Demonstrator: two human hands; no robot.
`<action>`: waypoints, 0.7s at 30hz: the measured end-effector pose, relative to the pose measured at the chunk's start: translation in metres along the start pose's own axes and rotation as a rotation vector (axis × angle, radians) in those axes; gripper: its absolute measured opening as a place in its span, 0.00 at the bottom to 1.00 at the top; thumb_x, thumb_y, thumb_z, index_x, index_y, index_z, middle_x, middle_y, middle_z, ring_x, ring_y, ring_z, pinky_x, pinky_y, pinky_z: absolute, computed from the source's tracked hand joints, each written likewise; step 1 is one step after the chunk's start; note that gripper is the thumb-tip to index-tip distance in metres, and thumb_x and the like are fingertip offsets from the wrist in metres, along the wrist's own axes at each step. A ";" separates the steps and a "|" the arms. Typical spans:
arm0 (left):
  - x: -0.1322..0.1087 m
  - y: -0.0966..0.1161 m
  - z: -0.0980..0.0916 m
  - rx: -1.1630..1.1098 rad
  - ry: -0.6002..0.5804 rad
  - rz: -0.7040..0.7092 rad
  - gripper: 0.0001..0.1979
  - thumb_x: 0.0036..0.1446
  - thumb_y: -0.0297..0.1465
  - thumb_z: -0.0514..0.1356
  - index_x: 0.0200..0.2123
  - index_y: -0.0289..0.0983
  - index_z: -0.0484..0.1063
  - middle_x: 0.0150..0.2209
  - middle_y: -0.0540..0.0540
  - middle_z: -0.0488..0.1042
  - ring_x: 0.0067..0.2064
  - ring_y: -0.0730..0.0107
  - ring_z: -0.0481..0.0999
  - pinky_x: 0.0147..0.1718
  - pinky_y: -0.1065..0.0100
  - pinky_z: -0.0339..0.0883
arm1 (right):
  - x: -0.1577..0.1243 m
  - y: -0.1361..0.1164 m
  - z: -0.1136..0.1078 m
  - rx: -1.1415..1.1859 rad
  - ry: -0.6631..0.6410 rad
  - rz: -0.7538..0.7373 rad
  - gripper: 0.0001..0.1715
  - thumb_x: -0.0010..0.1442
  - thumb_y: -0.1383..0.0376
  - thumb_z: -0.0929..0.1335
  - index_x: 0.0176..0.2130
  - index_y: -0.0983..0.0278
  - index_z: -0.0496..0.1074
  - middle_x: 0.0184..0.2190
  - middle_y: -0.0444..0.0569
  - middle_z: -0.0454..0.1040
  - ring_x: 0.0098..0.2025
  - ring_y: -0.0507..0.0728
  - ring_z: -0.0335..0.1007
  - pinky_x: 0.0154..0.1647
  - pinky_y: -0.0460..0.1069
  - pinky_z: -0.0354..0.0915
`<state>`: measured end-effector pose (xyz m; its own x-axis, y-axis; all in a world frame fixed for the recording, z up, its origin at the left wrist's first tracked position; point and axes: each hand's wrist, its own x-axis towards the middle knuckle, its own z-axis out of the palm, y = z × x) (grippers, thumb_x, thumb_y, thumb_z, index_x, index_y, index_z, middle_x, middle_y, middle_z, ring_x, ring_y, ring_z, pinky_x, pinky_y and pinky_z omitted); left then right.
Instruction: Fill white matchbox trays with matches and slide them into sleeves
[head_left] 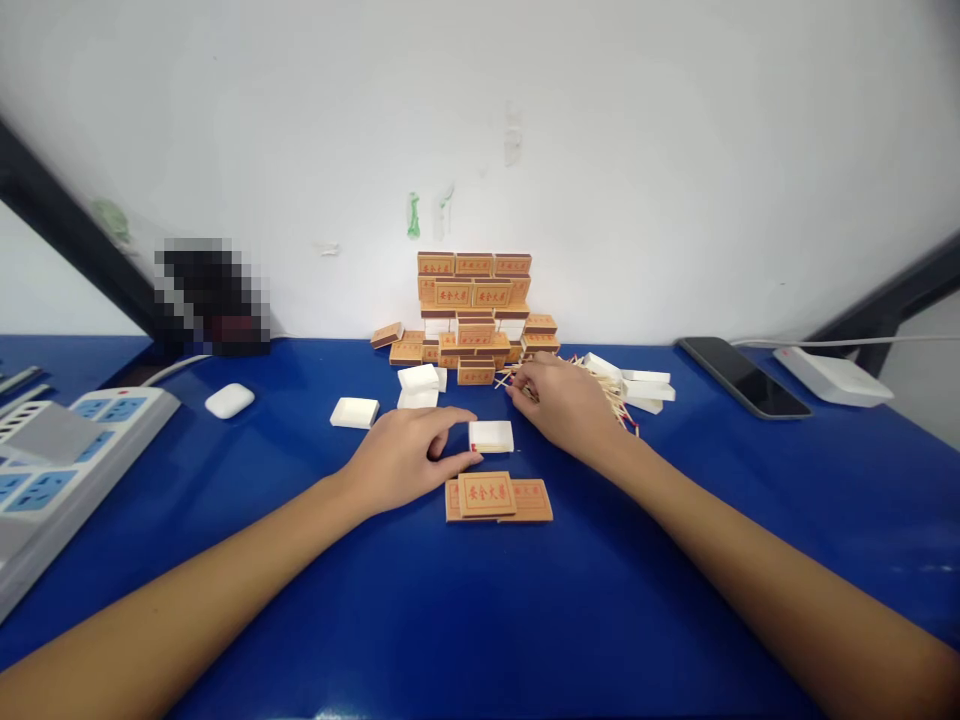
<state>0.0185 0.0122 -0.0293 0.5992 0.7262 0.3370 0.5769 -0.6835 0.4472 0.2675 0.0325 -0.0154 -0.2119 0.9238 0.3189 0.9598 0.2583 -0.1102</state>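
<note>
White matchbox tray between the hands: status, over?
Left hand at left end of tray, right hand at matchstick pile; both grips unclear. Tray open-side up, matchsticks along near wall. Matchboxes on near side, not covering tray.

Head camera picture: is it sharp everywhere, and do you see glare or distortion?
Head view: print on the nearest matchboxes is fairly crisp; a dark thing at left is pixelated beyond recognition; the blue table carries a faint sheen at right; the forearms look stretched toward the lower corners, probably from a wide lens.
</note>
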 end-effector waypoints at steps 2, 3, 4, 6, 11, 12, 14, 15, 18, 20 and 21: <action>0.000 0.000 0.000 -0.007 -0.002 -0.004 0.17 0.64 0.40 0.68 0.53 0.42 0.79 0.25 0.57 0.69 0.26 0.75 0.68 0.27 0.71 0.59 | -0.004 0.005 -0.009 0.020 -0.046 -0.034 0.13 0.67 0.66 0.69 0.29 0.63 0.72 0.34 0.50 0.75 0.32 0.56 0.67 0.33 0.51 0.55; 0.000 0.000 -0.001 -0.008 -0.003 -0.006 0.17 0.63 0.40 0.68 0.53 0.42 0.79 0.25 0.57 0.69 0.26 0.75 0.68 0.27 0.71 0.59 | -0.007 0.008 -0.015 0.030 -0.058 -0.047 0.14 0.67 0.66 0.69 0.29 0.63 0.71 0.33 0.49 0.74 0.32 0.55 0.66 0.32 0.51 0.55; 0.000 0.000 -0.001 -0.009 -0.003 -0.007 0.17 0.63 0.40 0.68 0.53 0.42 0.79 0.25 0.57 0.68 0.26 0.75 0.68 0.27 0.71 0.59 | -0.011 0.012 -0.021 0.043 -0.057 -0.052 0.14 0.68 0.66 0.69 0.29 0.63 0.71 0.32 0.48 0.73 0.32 0.56 0.66 0.32 0.51 0.55; 0.000 0.000 -0.001 -0.011 -0.001 -0.010 0.17 0.63 0.40 0.69 0.52 0.42 0.79 0.25 0.57 0.69 0.25 0.75 0.68 0.27 0.70 0.59 | -0.019 0.016 -0.033 0.103 -0.060 -0.106 0.12 0.68 0.65 0.70 0.30 0.62 0.73 0.30 0.47 0.72 0.32 0.56 0.65 0.32 0.51 0.55; 0.000 0.001 -0.001 -0.024 -0.001 -0.006 0.17 0.62 0.41 0.69 0.52 0.42 0.79 0.24 0.57 0.68 0.25 0.75 0.67 0.26 0.71 0.57 | -0.034 0.008 -0.047 0.342 -0.070 -0.243 0.09 0.69 0.62 0.71 0.36 0.61 0.78 0.28 0.45 0.70 0.32 0.55 0.66 0.33 0.50 0.59; 0.000 0.001 -0.001 -0.023 -0.001 -0.006 0.17 0.63 0.40 0.69 0.52 0.42 0.79 0.24 0.57 0.68 0.25 0.75 0.67 0.26 0.71 0.57 | -0.035 0.004 -0.045 0.344 -0.070 -0.259 0.07 0.69 0.63 0.71 0.37 0.61 0.79 0.29 0.45 0.70 0.32 0.55 0.66 0.33 0.50 0.59; 0.001 0.001 -0.001 -0.022 -0.002 -0.007 0.17 0.63 0.40 0.69 0.52 0.42 0.79 0.24 0.57 0.68 0.25 0.75 0.67 0.26 0.71 0.57 | -0.037 -0.004 -0.039 0.324 -0.075 -0.291 0.06 0.68 0.65 0.71 0.39 0.62 0.80 0.31 0.46 0.72 0.32 0.55 0.67 0.33 0.50 0.60; 0.001 0.001 -0.001 -0.021 -0.003 -0.007 0.17 0.63 0.40 0.69 0.52 0.41 0.79 0.24 0.56 0.68 0.25 0.75 0.67 0.26 0.71 0.57 | -0.037 -0.008 -0.036 0.308 -0.081 -0.303 0.06 0.68 0.66 0.71 0.40 0.62 0.80 0.32 0.47 0.72 0.32 0.54 0.68 0.33 0.50 0.60; 0.001 0.000 -0.001 -0.019 -0.006 -0.010 0.16 0.63 0.41 0.69 0.52 0.41 0.79 0.24 0.56 0.69 0.25 0.76 0.67 0.26 0.71 0.57 | -0.039 -0.014 -0.029 0.268 -0.120 -0.318 0.07 0.69 0.66 0.70 0.41 0.64 0.81 0.34 0.48 0.73 0.32 0.54 0.67 0.32 0.50 0.59; 0.000 0.000 -0.001 -0.019 -0.008 -0.010 0.16 0.63 0.40 0.69 0.52 0.41 0.79 0.24 0.56 0.69 0.25 0.75 0.67 0.25 0.71 0.56 | -0.040 -0.014 -0.029 0.280 -0.122 -0.321 0.08 0.70 0.65 0.69 0.42 0.64 0.81 0.33 0.48 0.73 0.32 0.54 0.67 0.32 0.50 0.59; 0.000 0.000 -0.001 -0.019 -0.007 -0.008 0.16 0.63 0.40 0.69 0.52 0.41 0.79 0.24 0.56 0.69 0.25 0.75 0.67 0.26 0.71 0.57 | -0.039 -0.013 -0.031 0.297 -0.104 -0.322 0.09 0.70 0.65 0.69 0.42 0.63 0.81 0.33 0.48 0.72 0.32 0.54 0.67 0.32 0.50 0.59</action>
<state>0.0180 0.0122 -0.0286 0.5987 0.7307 0.3280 0.5706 -0.6765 0.4656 0.2690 -0.0159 0.0025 -0.5228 0.8028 0.2869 0.7506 0.5930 -0.2915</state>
